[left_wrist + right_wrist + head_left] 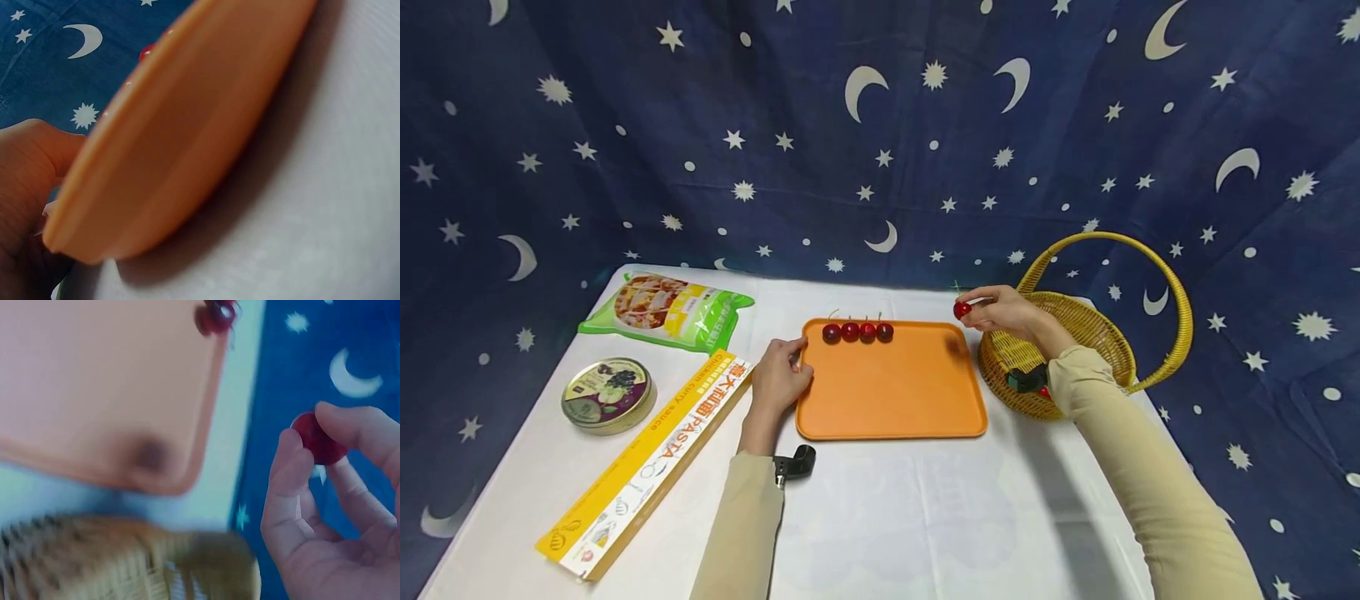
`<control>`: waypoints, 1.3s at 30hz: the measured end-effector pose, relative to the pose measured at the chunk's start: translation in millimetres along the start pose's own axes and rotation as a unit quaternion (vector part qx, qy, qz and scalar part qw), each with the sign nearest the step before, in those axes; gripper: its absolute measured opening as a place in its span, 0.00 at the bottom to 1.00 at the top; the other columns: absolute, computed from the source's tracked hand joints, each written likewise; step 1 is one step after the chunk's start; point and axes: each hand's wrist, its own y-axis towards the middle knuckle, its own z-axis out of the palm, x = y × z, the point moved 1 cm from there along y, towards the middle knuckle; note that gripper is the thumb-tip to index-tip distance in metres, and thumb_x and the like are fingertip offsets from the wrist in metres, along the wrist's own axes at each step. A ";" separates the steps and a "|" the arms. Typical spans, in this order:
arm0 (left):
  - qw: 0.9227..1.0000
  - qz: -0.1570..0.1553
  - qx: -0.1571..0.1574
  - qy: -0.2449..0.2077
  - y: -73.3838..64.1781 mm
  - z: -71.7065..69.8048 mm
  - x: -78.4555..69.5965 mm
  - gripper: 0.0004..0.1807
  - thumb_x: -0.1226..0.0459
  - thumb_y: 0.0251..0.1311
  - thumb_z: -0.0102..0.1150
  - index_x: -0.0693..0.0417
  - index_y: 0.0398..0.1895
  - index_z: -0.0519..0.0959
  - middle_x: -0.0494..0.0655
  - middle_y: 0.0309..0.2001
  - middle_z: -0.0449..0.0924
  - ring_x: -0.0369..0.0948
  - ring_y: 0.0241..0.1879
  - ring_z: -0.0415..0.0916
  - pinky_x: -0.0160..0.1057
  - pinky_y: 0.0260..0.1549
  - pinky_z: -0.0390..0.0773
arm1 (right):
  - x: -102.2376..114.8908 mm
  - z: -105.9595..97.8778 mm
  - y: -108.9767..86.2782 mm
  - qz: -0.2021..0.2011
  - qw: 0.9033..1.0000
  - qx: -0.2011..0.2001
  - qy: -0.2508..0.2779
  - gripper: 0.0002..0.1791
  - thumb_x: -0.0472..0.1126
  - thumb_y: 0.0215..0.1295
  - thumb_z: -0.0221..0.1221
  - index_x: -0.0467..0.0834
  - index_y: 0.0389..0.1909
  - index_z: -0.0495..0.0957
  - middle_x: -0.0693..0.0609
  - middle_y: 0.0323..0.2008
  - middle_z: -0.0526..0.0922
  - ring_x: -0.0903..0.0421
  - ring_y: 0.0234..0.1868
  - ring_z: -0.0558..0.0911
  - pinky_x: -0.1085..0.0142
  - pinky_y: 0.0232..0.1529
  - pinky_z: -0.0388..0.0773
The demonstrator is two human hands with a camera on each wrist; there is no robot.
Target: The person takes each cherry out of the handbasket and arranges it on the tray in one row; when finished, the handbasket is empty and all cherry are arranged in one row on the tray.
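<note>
A red cherry [962, 310] with a green stem is pinched between the thumb and fingertips of my right hand [1006, 312], above the table near the tray's far right corner. The right wrist view shows this cherry [319, 439] between thumb and fingers. At the left edge of the orange tray [892, 392], my left hand [778, 377] grips the rim, thumb on the inner side. Several dark red cherries [867, 333] with stems line up along the tray's far edge, towards its left half. In the left wrist view the tray's side [181, 125] stands beside the gripping fingers.
A yellow wicker basket [1120, 333] with a tall handle stands right of the tray, under my right forearm; a bit of red shows inside. To the left are a green food bag [673, 308], a round tin [608, 396] and a long pasta box [651, 467].
</note>
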 end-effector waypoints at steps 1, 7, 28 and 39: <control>1.000 -0.001 0.001 0.000 -0.5 0.4 -0.2 0.29 0.67 0.50 0.61 0.62 0.59 0.79 0.58 0.43 0.75 0.48 0.33 0.70 0.45 0.33 0.68 | -0.6 6.5 3.9 -0.002 1.000 -0.003 -0.003 0.27 0.27 0.63 0.59 0.28 0.64 0.67 0.47 0.40 0.84 0.59 0.35 0.83 0.69 0.38 0.79; 1.000 -0.004 0.001 -0.006 -2.1 2.8 -0.1 0.28 0.67 0.50 0.62 0.62 0.59 0.79 0.58 0.44 0.75 0.48 0.33 0.70 0.45 0.34 0.68 | -9.7 41.0 26.5 -0.008 1.000 -0.029 -0.004 0.24 0.27 0.61 0.61 0.26 0.58 0.70 0.44 0.36 0.85 0.62 0.30 0.83 0.70 0.34 0.79; 0.999 0.024 -0.033 -0.013 -2.9 4.5 -1.0 0.27 0.68 0.46 0.60 0.64 0.55 0.81 0.58 0.41 0.76 0.47 0.31 0.71 0.46 0.31 0.70 | -29.0 95.2 59.5 0.059 0.993 -0.101 0.004 0.17 0.35 0.60 0.66 0.32 0.46 0.74 0.46 0.34 0.83 0.56 0.31 0.86 0.60 0.40 0.82; 1.000 0.003 -0.009 -0.009 0.0 -0.1 -0.1 0.28 0.67 0.48 0.62 0.61 0.58 0.80 0.57 0.43 0.76 0.47 0.31 0.71 0.45 0.33 0.70 | -30.2 97.7 65.6 0.065 0.992 -0.111 0.001 0.15 0.35 0.60 0.67 0.33 0.44 0.76 0.48 0.32 0.82 0.58 0.28 0.85 0.62 0.39 0.82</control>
